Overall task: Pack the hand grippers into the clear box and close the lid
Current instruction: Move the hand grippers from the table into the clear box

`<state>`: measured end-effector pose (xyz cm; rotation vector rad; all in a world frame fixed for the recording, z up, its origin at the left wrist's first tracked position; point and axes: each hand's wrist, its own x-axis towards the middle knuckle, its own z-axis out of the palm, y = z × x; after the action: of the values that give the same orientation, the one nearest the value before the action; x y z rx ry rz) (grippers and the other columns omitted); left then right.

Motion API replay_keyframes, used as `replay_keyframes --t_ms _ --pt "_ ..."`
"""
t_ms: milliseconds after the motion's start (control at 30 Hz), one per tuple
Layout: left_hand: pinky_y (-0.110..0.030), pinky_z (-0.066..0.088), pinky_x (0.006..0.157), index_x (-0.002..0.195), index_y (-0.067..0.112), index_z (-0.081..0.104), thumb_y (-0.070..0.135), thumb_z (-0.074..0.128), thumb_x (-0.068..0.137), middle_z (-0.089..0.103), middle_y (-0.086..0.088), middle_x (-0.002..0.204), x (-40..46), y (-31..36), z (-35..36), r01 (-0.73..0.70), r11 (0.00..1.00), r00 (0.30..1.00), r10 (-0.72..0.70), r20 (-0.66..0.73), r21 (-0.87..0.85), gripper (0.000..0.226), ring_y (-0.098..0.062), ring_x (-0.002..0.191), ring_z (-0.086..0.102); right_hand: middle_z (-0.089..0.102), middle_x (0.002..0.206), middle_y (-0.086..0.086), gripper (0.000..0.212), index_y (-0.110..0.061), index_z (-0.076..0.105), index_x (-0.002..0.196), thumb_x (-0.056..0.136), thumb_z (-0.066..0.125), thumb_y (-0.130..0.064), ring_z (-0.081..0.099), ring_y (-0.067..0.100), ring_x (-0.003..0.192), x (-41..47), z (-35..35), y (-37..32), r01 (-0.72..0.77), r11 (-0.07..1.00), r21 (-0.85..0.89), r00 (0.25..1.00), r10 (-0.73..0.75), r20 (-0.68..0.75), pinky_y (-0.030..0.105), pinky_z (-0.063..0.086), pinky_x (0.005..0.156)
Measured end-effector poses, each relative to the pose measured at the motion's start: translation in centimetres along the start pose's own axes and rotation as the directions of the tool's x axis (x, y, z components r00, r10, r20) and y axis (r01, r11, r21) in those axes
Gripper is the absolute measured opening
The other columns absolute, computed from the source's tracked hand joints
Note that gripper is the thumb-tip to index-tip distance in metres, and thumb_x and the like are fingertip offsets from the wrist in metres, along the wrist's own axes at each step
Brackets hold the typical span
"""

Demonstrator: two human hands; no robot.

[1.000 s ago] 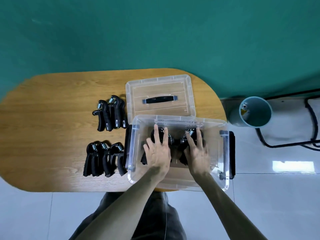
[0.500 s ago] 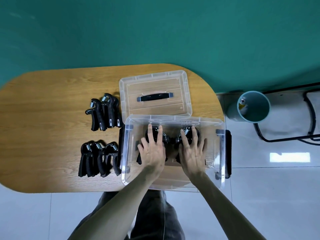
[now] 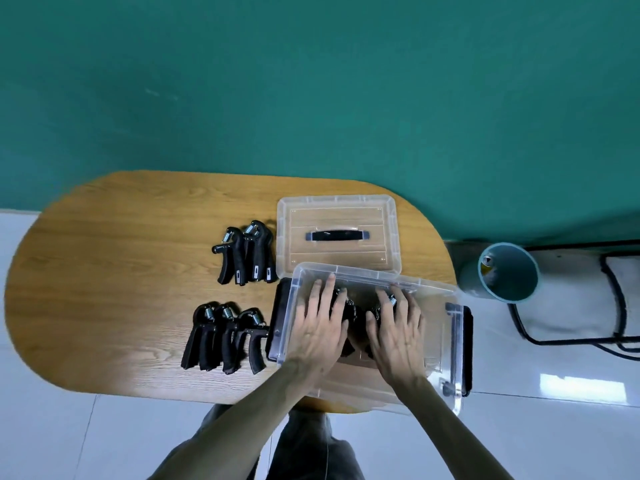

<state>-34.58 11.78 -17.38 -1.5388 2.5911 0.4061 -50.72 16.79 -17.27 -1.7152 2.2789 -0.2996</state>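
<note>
The clear box (image 3: 454,344) stands at the table's near right end, its black side latches folded out. Both hands reach inside it. My left hand (image 3: 320,329) and my right hand (image 3: 398,332) lie flat with fingers spread on black hand grippers (image 3: 356,315) at the box bottom, which are mostly hidden under my palms. The clear lid (image 3: 311,216), with its black handle, lies flat behind the box. Two hand grippers (image 3: 246,252) lie left of the lid. Three more hand grippers (image 3: 225,336) lie left of the box.
The wooden oval table (image 3: 121,271) ends just right of the box, which overhangs the near edge. A teal bin (image 3: 507,271) stands on the white floor to the right, next to a black metal frame (image 3: 620,306). A green wall rises behind.
Both hands stay inside the box on the hand grippers, their fingers spread a little wider. The camera view has shifted; nothing on the table has moved.
</note>
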Motion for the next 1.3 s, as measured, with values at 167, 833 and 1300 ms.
replay_keyframes --t_ms 167,833,1300 --pt "-0.050 0.042 0.109 0.146 0.016 0.040 0.031 0.059 0.092 0.032 -0.012 0.163 -0.4 -2.5 -2.1 -0.028 0.997 0.999 0.025 -0.046 -0.068 0.059 -0.032 0.145 0.035 0.051 0.141 0.015 0.041 -0.012 0.051 0.135 0.100 0.042 -0.033 0.051 0.040 0.121 1.6 -1.3 -4.9 0.105 0.994 -0.022 0.991 -0.107 -0.080 0.053 0.044 0.094" --pt "-0.051 0.030 0.117 0.160 0.016 0.008 0.046 0.010 0.106 0.002 -0.012 0.170 -11.3 -23.8 0.0 0.298 0.941 0.949 -0.274 0.156 -0.161 0.061 -0.031 0.152 0.019 0.038 0.149 0.009 0.049 -0.024 0.036 0.151 0.107 0.027 -0.045 0.047 0.030 0.114 6.1 5.6 -25.4 0.351 0.927 -0.130 0.930 -0.328 0.168 0.046 0.044 0.090" --pt "-0.056 0.023 0.120 0.157 0.016 -0.020 0.056 0.020 0.104 -0.022 -0.015 0.166 -10.4 -28.6 8.5 0.347 0.905 0.925 -0.285 0.253 -0.248 0.078 -0.035 0.153 0.010 0.018 0.163 0.012 0.059 -0.023 0.024 0.154 0.102 0.038 -0.049 0.019 0.041 0.148 12.1 18.5 -29.7 0.287 0.925 -0.247 0.929 -0.206 0.308 0.061 0.029 0.113"
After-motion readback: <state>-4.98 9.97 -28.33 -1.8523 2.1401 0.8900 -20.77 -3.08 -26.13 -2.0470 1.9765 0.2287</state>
